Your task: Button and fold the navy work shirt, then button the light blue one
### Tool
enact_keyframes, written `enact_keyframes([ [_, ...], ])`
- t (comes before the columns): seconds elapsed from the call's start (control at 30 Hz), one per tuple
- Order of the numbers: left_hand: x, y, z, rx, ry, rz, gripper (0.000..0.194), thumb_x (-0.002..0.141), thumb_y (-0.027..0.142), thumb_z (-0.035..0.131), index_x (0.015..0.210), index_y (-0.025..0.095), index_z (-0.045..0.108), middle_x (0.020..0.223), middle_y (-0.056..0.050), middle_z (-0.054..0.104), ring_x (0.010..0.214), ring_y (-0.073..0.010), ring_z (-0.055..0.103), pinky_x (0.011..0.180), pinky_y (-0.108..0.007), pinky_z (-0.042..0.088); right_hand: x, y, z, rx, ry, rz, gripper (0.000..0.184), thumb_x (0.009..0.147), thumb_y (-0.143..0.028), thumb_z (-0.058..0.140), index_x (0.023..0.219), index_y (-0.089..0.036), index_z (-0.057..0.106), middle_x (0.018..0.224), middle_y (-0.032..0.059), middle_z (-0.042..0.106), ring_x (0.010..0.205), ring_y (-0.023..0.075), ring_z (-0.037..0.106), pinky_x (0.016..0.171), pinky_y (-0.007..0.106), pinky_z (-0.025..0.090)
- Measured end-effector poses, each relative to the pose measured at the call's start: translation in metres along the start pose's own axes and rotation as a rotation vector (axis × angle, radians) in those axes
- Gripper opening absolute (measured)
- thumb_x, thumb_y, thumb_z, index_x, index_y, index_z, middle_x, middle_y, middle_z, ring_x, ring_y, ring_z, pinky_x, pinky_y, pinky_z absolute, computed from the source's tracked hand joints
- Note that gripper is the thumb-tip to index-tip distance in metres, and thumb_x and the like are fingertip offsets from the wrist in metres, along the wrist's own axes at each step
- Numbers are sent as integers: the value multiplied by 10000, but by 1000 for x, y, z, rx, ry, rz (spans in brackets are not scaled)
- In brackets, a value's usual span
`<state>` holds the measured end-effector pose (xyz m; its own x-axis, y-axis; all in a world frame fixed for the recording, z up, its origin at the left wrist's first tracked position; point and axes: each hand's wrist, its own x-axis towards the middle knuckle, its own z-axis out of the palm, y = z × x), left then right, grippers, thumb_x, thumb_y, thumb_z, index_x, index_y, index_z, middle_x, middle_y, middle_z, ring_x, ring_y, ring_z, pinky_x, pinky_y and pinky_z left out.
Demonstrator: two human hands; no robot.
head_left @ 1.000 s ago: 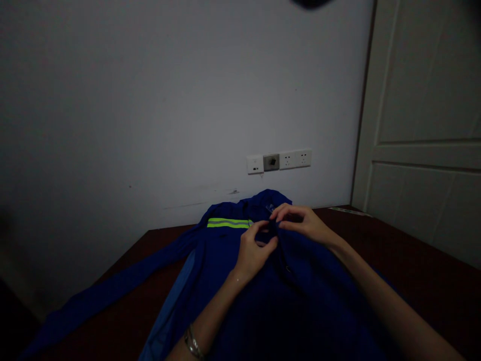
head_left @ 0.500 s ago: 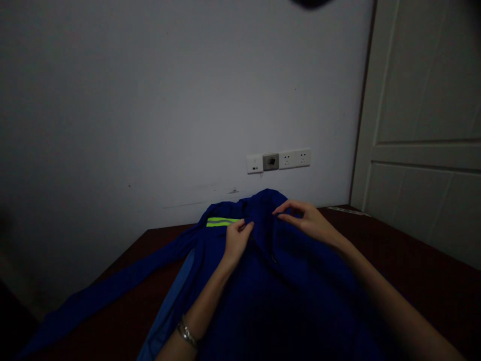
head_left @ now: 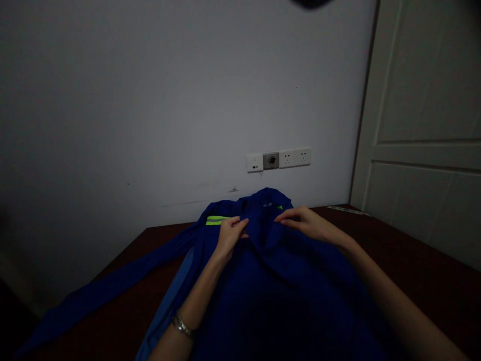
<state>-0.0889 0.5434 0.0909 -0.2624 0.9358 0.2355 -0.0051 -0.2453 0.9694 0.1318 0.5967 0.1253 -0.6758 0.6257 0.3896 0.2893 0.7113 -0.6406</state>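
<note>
A dark blue long-sleeved jacket (head_left: 263, 281) lies spread on a dark red-brown table, its collar end toward the wall. A yellow-green reflective strip (head_left: 216, 220) crosses its chest on the left. My left hand (head_left: 230, 235) pinches the jacket's fabric left of the neck opening. My right hand (head_left: 302, 223) pinches the fabric on the other side of that opening, thumb and forefinger together. Between the hands the collar front stands apart in a V-shaped fold. One sleeve (head_left: 112, 283) stretches out to the lower left; the other is hidden behind my right arm.
The dark table (head_left: 406, 250) reaches back to a pale wall (head_left: 188, 100). Socket plates (head_left: 295, 158) are set in the wall just above the jacket. A white panelled door (head_left: 421, 125) stands at the right. A thin strip (head_left: 347, 210) lies along the table's back edge.
My left hand has moved slightly left and my right hand slightly down. The collar flaps are spread wider, and a bit of yellow-green now shows by the collar on the right.
</note>
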Motion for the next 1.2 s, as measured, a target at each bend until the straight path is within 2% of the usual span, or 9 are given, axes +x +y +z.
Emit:
enact_keyframes([
  [0.13, -4, 2, 6, 2, -42, -25, 285, 590, 374, 704, 581, 107, 606, 555, -4, 558, 511, -84, 519, 454, -190, 479, 2, -2, 12, -6, -56, -21, 256, 757, -210, 550, 984, -197, 668, 939, 41, 671, 842, 176, 600, 756, 318, 468],
  [0.27, -8, 4, 10, -24, -68, -20, 290, 588, 375, 709, 577, 103, 610, 571, -4, 552, 534, -88, 519, 468, -198, 485, 6, 5, 20, -66, 37, -53, 239, 740, -137, 558, 936, -200, 681, 911, 41, 672, 830, 168, 603, 759, 310, 467],
  [0.43, -8, 0, 14, -46, -111, -50, 274, 590, 354, 718, 605, 96, 630, 579, -8, 574, 531, -82, 525, 500, -195, 482, 9, 13, 23, -151, 114, -230, 128, 758, -221, 609, 852, -226, 696, 902, 40, 664, 845, 173, 596, 788, 328, 455],
  [0.53, -8, -5, 15, -58, -92, -71, 266, 597, 346, 718, 638, 97, 636, 593, -13, 594, 532, -83, 536, 507, -190, 471, 11, 14, 28, -188, 226, -323, 92, 760, -264, 623, 803, -218, 689, 886, 43, 655, 847, 174, 581, 767, 325, 453],
  [0.63, -8, -8, 17, -99, -89, -81, 286, 599, 361, 719, 706, 106, 644, 627, -17, 617, 551, -90, 556, 535, -194, 468, 12, 14, 36, -211, 362, -337, 89, 771, -277, 615, 796, -205, 662, 769, 33, 650, 758, 168, 571, 697, 312, 453],
  [0.73, -8, -8, 19, -133, -91, -68, 322, 602, 404, 713, 720, 116, 634, 606, -8, 608, 546, -89, 555, 571, -207, 471, 12, 12, 44, -250, 451, -346, 71, 779, -260, 604, 792, -196, 633, 755, 39, 640, 744, 175, 558, 671, 316, 451],
  [0.83, -10, -8, 21, -130, -106, -40, 340, 597, 431, 712, 701, 118, 627, 604, -6, 603, 560, -90, 552, 599, -209, 468, 11, 11, 48, -297, 436, -422, 65, 802, -206, 558, 813, -203, 623, 793, 45, 636, 791, 182, 552, 697, 327, 456],
  [0.93, -11, -7, 22, -108, -70, -6, 351, 575, 439, 725, 668, 117, 617, 594, 5, 588, 547, -80, 533, 580, -193, 454, 9, 11, 49, -363, 399, -482, 97, 805, -163, 531, 833, -201, 615, 817, 52, 627, 817, 184, 543, 697, 324, 463],
  [1.2, -10, -10, 22, -87, -9, 26, 346, 568, 429, 728, 653, 111, 620, 563, 20, 551, 540, -82, 516, 556, -193, 443, 8, 9, 48, -454, 371, -500, 92, 801, -167, 524, 819, -195, 610, 816, 57, 620, 826, 181, 533, 689, 311, 470],
])
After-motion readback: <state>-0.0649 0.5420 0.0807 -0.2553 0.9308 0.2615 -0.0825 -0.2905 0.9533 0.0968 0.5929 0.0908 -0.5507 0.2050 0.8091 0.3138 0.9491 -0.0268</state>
